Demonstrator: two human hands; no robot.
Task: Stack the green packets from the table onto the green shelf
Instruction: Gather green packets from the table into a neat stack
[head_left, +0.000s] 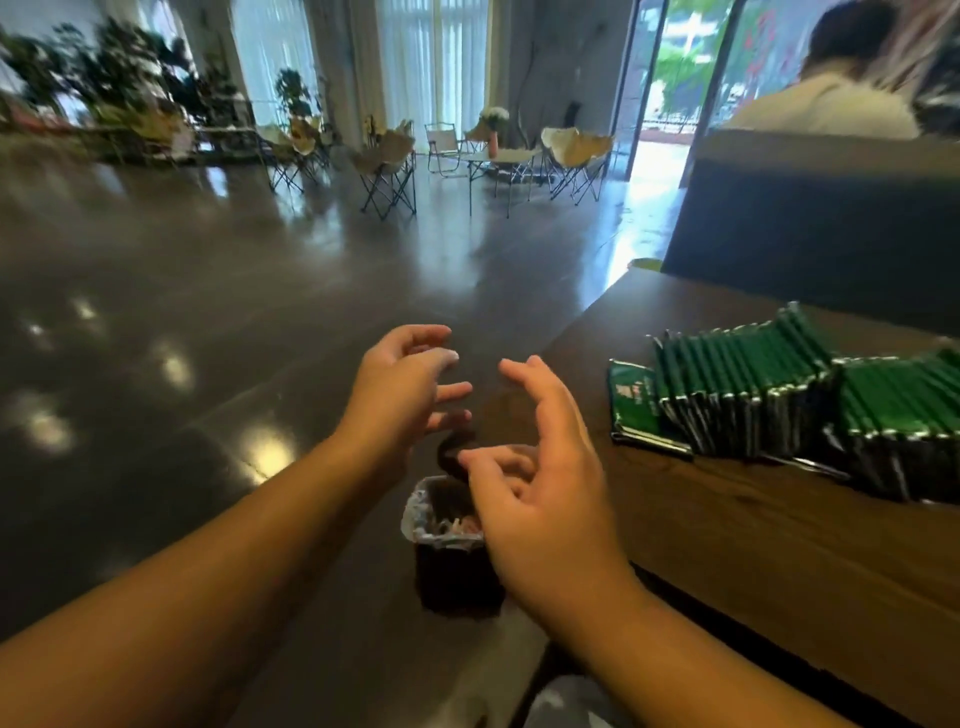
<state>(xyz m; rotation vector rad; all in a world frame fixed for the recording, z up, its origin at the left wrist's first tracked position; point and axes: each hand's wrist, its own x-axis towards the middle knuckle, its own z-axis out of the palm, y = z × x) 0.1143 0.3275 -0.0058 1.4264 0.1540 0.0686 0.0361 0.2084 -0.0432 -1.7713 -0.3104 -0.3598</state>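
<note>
Beyond the dark floor and a small bin, the packets stand in rows near the table's left edge — both hands, left and right, hover empty with fingers loosely spread, so this looks like the reach between loads — next, grasp a batch; no shelf in view.

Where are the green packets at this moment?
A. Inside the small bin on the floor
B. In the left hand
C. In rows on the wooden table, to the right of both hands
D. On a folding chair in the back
C: the green packets stand in rows on the wooden table, while the left hand and the right hand are both open and hold nothing.
</note>
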